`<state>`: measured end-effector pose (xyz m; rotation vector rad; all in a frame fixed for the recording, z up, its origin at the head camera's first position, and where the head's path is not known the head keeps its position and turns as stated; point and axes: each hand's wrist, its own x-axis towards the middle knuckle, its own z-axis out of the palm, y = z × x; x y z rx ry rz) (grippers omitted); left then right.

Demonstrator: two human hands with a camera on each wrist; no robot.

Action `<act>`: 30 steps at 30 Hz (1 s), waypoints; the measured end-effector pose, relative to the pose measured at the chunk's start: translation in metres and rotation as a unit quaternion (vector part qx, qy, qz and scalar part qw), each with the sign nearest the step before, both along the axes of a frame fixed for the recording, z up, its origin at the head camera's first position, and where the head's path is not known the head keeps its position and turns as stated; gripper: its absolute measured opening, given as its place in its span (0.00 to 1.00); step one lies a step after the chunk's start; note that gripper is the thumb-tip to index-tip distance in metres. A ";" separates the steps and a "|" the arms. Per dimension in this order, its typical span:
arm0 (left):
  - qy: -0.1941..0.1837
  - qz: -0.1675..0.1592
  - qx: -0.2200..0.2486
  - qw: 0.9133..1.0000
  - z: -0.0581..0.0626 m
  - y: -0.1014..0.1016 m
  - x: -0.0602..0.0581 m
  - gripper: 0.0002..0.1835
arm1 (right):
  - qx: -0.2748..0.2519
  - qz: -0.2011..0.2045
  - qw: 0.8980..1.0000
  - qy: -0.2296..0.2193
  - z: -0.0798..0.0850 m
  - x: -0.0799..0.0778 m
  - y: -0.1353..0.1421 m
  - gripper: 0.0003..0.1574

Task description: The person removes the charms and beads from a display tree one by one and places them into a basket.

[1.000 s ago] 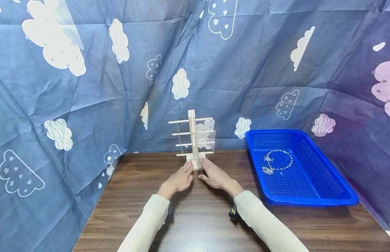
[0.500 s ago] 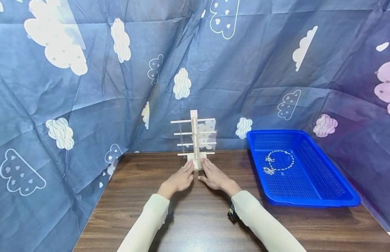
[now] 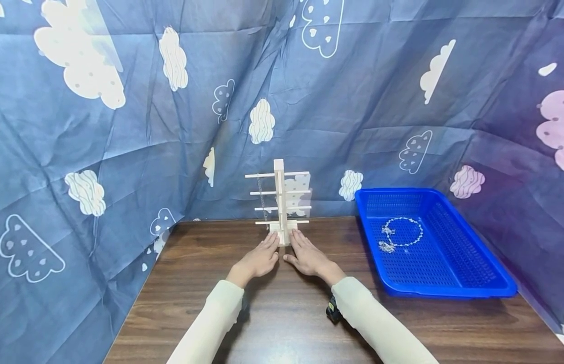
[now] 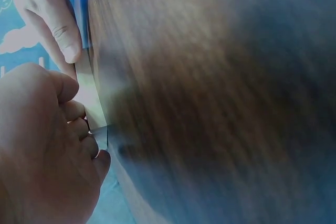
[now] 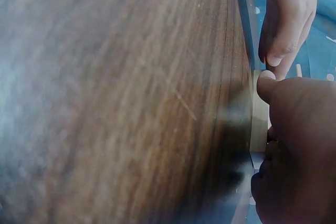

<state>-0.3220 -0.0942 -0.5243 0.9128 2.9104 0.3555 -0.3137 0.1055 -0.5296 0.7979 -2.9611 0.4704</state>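
A pale wooden jewelry stand (image 3: 282,202) with several crossbars stands upright near the table's back edge. A thin chain necklace (image 3: 262,197) hangs down on its left side. My left hand (image 3: 258,259) lies with straight fingers at the left front of the stand's base (image 4: 90,95). On the other side, my right hand (image 3: 307,257) rests its extended fingertips on the base's right front, its thumb pointing in toward the middle. Both wrist views show the base's front edge between the two hands, with some fingers hidden behind the palm.
To the right, a blue plastic basket (image 3: 450,292) sits on the brown wooden table (image 3: 282,323). Inside it lie a beaded bracelet or necklace loop (image 3: 422,233) and a small silvery tangle (image 3: 386,246). A blue cloth with cloud prints (image 3: 336,101) hangs close behind the table.
Both hands stay at the base of the stand. The right forearm and wrist have shifted slightly to the left; otherwise only the head view sways a little.
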 end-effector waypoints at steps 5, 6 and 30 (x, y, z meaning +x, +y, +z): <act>-0.003 0.000 0.003 1.000 0.006 0.000 0.002 0.30 | 0.012 -0.003 1.000 0.009 -0.001 -0.002 -0.001 0.48; -0.004 0.000 0.003 1.000 0.006 0.000 0.001 0.30 | 0.016 -0.003 1.000 0.010 -0.001 -0.002 -0.001 0.49; 0.197 0.160 0.143 0.957 0.078 -0.016 -0.012 0.09 | 0.022 -0.019 1.000 0.011 -0.002 0.001 -0.002 0.49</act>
